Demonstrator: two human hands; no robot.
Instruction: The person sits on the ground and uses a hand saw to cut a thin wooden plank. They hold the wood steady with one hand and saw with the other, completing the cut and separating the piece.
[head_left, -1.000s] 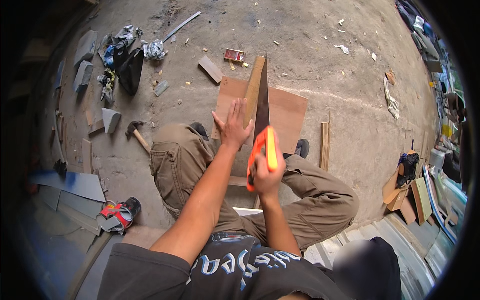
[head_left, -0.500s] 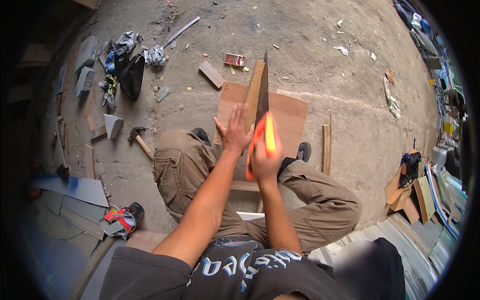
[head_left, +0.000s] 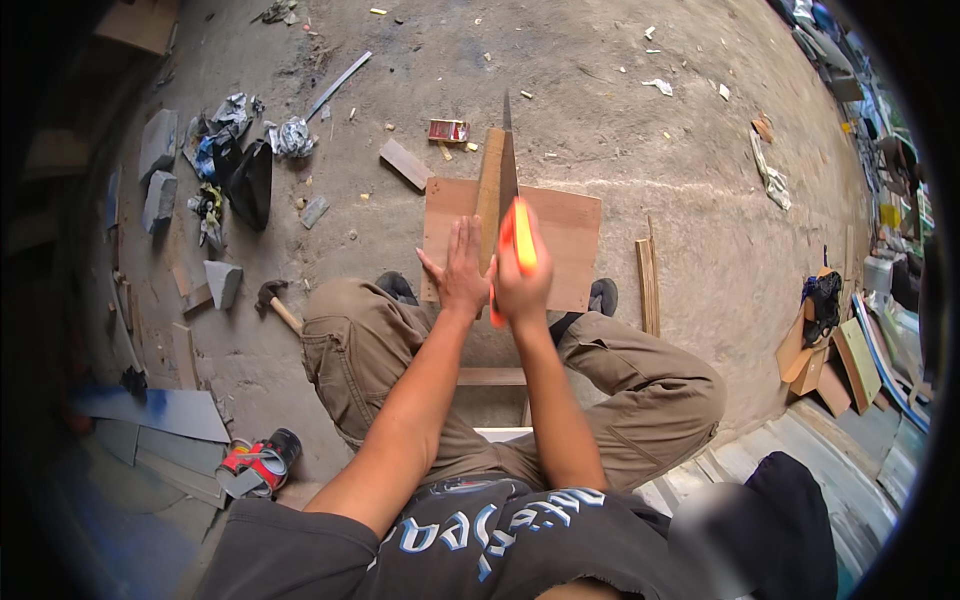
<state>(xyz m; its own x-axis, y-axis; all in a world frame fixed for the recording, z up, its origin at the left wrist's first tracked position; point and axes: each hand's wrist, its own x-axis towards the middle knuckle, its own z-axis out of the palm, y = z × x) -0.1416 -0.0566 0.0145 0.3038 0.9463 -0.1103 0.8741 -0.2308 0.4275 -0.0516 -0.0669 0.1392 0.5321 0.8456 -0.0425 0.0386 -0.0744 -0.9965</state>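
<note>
— What are you counting on the concrete floor [head_left: 620, 90]?
— One handsaw [head_left: 510, 215], one upright plank [head_left: 489, 195], one flat brown board [head_left: 565, 245], one hammer [head_left: 276, 303].
— And lying at its left edge?
— Two grey blocks [head_left: 158, 170] are lying there, near one black bag [head_left: 250, 180].

A glossy orange plastic handle [head_left: 520, 240] meets a dull grey metal saw blade [head_left: 508, 165] at twelve o'clock, over a matt, bare wooden strip [head_left: 488, 195], smooth brown board [head_left: 560, 240] and rough, dusty concrete floor [head_left: 620, 120].
</note>
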